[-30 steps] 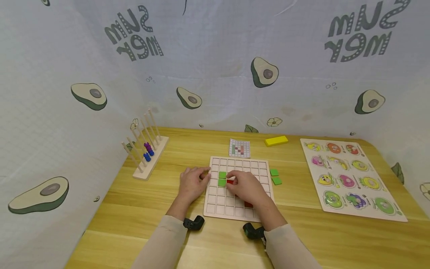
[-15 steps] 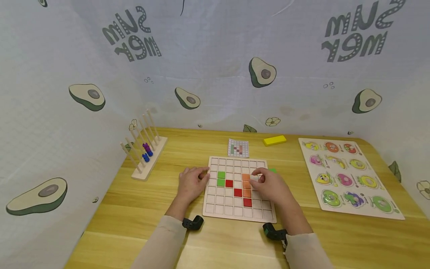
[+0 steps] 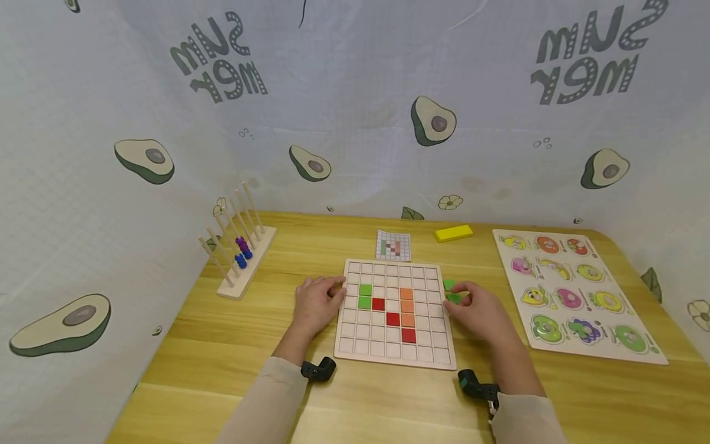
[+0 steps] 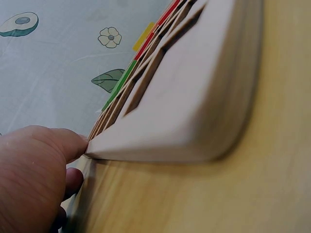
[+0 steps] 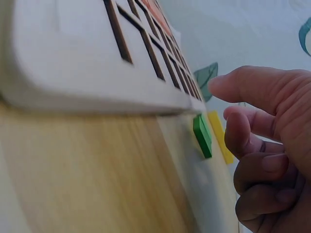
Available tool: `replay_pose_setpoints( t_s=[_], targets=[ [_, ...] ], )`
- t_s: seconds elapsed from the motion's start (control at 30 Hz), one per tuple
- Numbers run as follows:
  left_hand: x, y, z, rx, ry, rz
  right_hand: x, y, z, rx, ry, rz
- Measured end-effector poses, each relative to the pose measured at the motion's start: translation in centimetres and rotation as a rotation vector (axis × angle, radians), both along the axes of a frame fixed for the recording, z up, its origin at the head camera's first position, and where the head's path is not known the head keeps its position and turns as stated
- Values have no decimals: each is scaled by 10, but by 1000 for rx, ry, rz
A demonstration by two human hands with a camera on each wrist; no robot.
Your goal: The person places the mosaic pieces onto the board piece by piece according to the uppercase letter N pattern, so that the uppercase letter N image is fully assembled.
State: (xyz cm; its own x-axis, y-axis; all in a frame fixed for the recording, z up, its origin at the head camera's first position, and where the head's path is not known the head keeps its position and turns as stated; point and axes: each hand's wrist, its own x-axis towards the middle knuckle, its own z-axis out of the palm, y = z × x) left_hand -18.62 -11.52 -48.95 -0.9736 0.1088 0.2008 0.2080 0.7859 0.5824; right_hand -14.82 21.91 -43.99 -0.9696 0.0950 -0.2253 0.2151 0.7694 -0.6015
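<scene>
A wooden grid board (image 3: pixel 360 349) lies on the table. On it sit two green tiles (image 3: pixel 365 290) at the left, three red tiles (image 3: pixel 392 319) on a diagonal and three orange tiles (image 3: pixel 407 306) in a column. My left hand (image 3: pixel 317 303) rests at the board's left edge; in the left wrist view its thumb (image 4: pixel 73 144) touches the edge. Right of the board, my right hand (image 3: pixel 481 311) hovers by loose green tiles (image 3: pixel 453 298), thumb and fingers apart. A green tile (image 5: pixel 202 136) lies beyond the fingertips in the right wrist view, not gripped.
Behind the board are a printed grid card (image 3: pixel 393 245) and a yellow block (image 3: pixel 453 233). A wooden peg rack (image 3: pixel 248 265) with blue and purple pieces stands at the left. A fruit puzzle board (image 3: pixel 579 296) lies at the right, and a curtain hangs behind the table.
My right hand has moved from the red tile on the board, rightward across the orange column, to the loose green tiles. The red and orange tiles are now uncovered. The left hand stays put.
</scene>
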Motion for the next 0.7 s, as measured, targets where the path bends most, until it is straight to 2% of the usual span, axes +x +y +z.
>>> replay_pose_setpoints(
  t_s=[0.3,0.7],
  targets=[
    [1,0,1,1,9,-2,1,17,-9,-15,-30,-41],
    [3,1,4,13,6,0,0,17,-12,30,-12,-66]
  ],
)
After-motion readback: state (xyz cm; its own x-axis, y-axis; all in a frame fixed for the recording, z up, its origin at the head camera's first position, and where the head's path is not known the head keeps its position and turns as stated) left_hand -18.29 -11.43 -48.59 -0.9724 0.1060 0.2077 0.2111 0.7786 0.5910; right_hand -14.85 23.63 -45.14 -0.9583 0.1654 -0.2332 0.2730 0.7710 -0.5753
